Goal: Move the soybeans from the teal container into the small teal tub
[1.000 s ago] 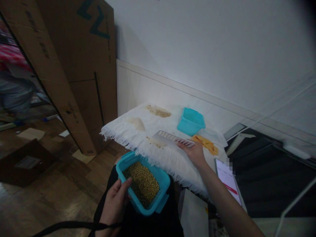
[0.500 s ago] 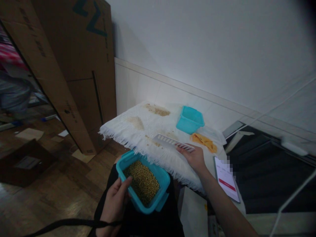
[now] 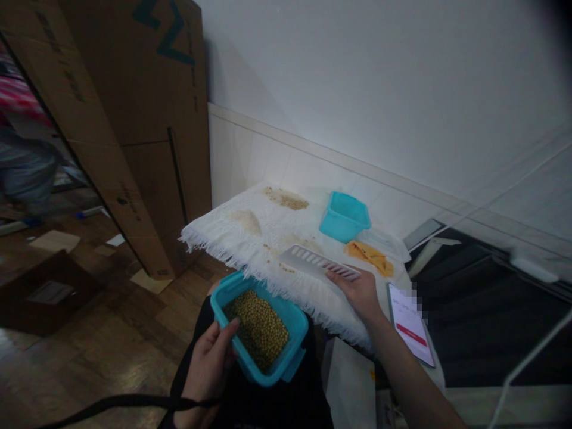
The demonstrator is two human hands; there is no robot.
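Note:
My left hand [image 3: 212, 351] grips the near left rim of a teal plastic container [image 3: 292, 319], thumb over the edge. The container rests on my lap below the table's fringed edge. Round yellow beans [image 3: 261, 325] fill part of it, with smaller dark green grains along the left side. My right hand [image 3: 357, 292] pinches one end of a flat white slotted plastic strip [image 3: 308, 259], holding it over the white cloth [image 3: 223, 235]. A few yellow beans [image 3: 286, 269] lie on the cloth by the strip's far end.
A second teal container [image 3: 344, 217], a folded orange cloth [image 3: 370, 256] and a clear lid [image 3: 386, 244] sit at the table's right. Brown grains [image 3: 288, 201] and a pale pile [image 3: 245, 221] lie farther back. A phone or tablet [image 3: 411, 328] is right; a tall cardboard box [image 3: 147, 119] stands left.
My right hand has shifted slightly right and toward me with the slotted strip, whose slots now show more. My left hand and the bean container have stayed put.

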